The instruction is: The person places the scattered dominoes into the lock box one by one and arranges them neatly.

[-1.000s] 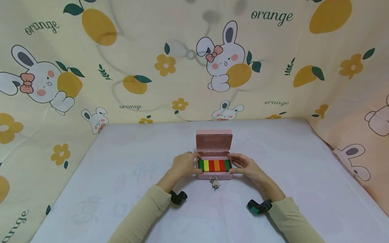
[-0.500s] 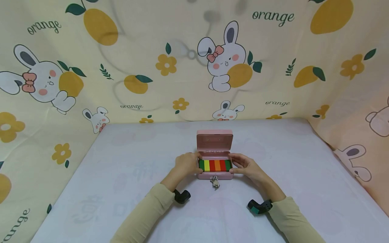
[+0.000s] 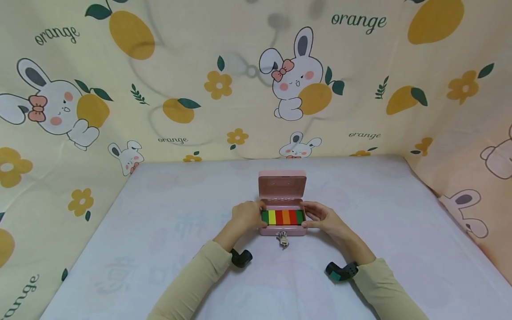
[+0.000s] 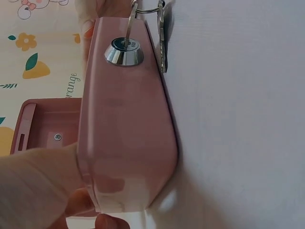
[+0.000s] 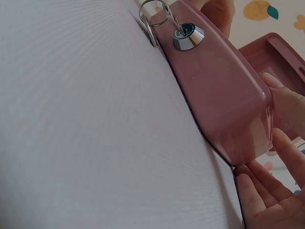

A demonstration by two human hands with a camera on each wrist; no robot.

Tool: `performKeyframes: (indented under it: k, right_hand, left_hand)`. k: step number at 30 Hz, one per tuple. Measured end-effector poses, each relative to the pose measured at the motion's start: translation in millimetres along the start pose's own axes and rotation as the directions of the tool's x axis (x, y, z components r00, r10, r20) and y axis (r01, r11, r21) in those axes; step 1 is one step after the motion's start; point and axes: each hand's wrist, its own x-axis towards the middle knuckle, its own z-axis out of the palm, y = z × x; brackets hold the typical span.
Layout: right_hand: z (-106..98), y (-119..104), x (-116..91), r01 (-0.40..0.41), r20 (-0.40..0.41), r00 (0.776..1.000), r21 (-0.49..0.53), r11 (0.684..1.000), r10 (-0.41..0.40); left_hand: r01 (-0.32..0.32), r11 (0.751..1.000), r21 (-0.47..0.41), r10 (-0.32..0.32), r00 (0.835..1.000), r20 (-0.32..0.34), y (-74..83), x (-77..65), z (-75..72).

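Observation:
A pink metal cash box (image 3: pixel 274 231) stands on the table with its lid (image 3: pixel 282 186) raised at the back. Inside, a row of coloured blocks (image 3: pixel 282 218) in green, yellow, red and orange spans the width. My left hand (image 3: pixel 246 215) holds the box's left end; the left wrist view has its thumb over the rim and fingertips below, at the end wall. At the opposite end my right hand (image 3: pixel 325 220) holds the box, thumb at the front corner, index finger towards the back. Keys (image 4: pixel 162 43) on a ring hang from the silver lock (image 5: pixel 189 37) in the front.
A white cloth (image 3: pixel 160 235) covers the table around the box. Behind it and at both sides hangs a cream curtain (image 3: pixel 224 115) printed with rabbits and oranges. Each wrist carries a black camera, the left (image 3: pixel 242 258) and the right (image 3: pixel 340 271).
My left forearm and wrist have shifted slightly to the right, with the hand staying at the box's left end. The right hand, the box and its blocks stay where they were.

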Motion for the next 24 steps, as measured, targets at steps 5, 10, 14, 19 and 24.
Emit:
performKeyframes:
  k: [5, 10, 14, 19, 24]
  right_hand:
    - [1, 0, 0, 0.003, 0.003, 1.0, -0.003, 1.0, -0.003]
    - [0, -1, -1, 0.009, 0.008, 1.0, 0.001, 1.0, -0.009]
    - [0, -2, -3, 0.007, 0.008, 1.0, -0.01, 1.0, -0.007]
    - [0, -3, -4, -0.007, 0.003, 1.0, -0.007, 1.0, 0.007]
    - [-1, -2, -3, -0.003, 0.01, 1.0, -0.005, 1.0, 0.003]
  left_hand:
    - [-0.008, 1.0, -0.009, 0.008, 1.0, -0.002, -2.0, -0.5, 1.3]
    - [-0.042, 0.997, -0.059, 0.041, 0.999, -0.021, -4.0, -3.1, 2.6]
    - [-0.08, 0.988, -0.132, 0.073, 0.996, -0.053, -8.5, -4.0, 6.0]
    - [-0.174, 0.955, -0.24, 0.151, 0.982, -0.11, -17.4, -4.5, 10.6]
    - [-0.263, 0.889, -0.375, 0.205, 0.961, -0.186, -25.3, -7.1, 11.7]
